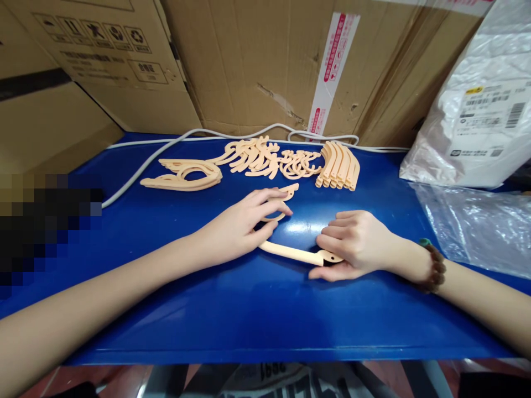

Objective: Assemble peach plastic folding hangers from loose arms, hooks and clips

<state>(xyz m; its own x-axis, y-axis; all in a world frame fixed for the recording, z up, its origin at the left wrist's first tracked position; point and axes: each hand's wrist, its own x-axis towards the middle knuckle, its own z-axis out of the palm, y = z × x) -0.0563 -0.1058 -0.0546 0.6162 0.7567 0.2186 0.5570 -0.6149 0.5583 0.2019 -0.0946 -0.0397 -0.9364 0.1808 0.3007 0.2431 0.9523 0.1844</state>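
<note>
My left hand (253, 218) lies over pale peach plastic hanger parts, its fingers and thumb curled on them. A pale end piece with a small hole (291, 191) shows past those fingers, and a curved hanger arm (290, 252) runs from under the thumb towards the right. My right hand (357, 243) is closed on the far end of this arm, where a holed joint piece (331, 256) meets it between thumb and fingers. My palms hide part of both ends. Behind my hands lie hook pieces (255, 155) in a loose heap.
Curved hanger arms (338, 166) are stacked at the back right, and folded hangers (182, 176) at the back left. A white cable (141, 168) crosses the blue table (232, 315). Cardboard boxes (257, 66) stand behind. A plastic parcel (477, 121) and clear film (464, 226) lie at the right.
</note>
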